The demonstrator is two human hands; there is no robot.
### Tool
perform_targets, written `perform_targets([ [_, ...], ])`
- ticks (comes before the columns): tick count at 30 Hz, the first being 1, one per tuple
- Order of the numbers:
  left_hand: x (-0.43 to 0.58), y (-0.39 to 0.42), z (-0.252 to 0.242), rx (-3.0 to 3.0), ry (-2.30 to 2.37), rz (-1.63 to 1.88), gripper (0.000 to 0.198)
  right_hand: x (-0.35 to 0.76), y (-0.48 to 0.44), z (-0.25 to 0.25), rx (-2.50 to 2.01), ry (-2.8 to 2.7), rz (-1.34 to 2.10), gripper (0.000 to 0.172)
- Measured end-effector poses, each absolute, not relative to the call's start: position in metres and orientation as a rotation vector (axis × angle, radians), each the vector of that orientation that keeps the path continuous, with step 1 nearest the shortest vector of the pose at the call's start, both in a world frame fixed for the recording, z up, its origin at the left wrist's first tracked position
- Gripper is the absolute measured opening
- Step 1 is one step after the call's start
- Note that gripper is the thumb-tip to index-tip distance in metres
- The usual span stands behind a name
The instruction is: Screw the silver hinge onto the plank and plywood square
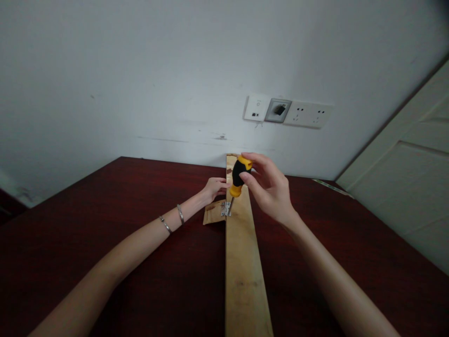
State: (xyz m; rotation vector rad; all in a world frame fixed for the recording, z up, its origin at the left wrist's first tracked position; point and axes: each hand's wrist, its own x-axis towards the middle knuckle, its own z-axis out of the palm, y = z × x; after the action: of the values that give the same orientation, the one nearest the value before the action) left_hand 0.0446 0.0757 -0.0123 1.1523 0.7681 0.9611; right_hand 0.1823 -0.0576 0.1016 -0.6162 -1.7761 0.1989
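Note:
My right hand [271,189] grips a yellow-and-black screwdriver [240,174] by its handle. The screwdriver tilts, and its shaft points down at a small metal hinge [226,208]. One leaf of that hinge lies on a long wooden plank [243,262], the other on a short wooden piece [213,212] sticking out to the left. My left hand [216,188] holds the plank's left edge just beyond the short piece, with its fingertips partly hidden. Whether the screwdriver's tip sits in a screw is too small to tell.
The plank lies lengthwise on a dark red table [168,281], its far end close to the white wall [157,70]. Sockets [308,114] and a network outlet [257,108] are set in the wall. A pale panelled door [414,173] stands at the right.

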Motion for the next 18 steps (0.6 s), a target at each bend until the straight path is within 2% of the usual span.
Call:
perform_targets([
  [18, 0.0469, 0.0765, -0.0132, 1.099, 0.819, 0.971, 0.010, 0.1838, -0.0595, 0.1070, -0.655, -1.812, 0.204, 0.029],
])
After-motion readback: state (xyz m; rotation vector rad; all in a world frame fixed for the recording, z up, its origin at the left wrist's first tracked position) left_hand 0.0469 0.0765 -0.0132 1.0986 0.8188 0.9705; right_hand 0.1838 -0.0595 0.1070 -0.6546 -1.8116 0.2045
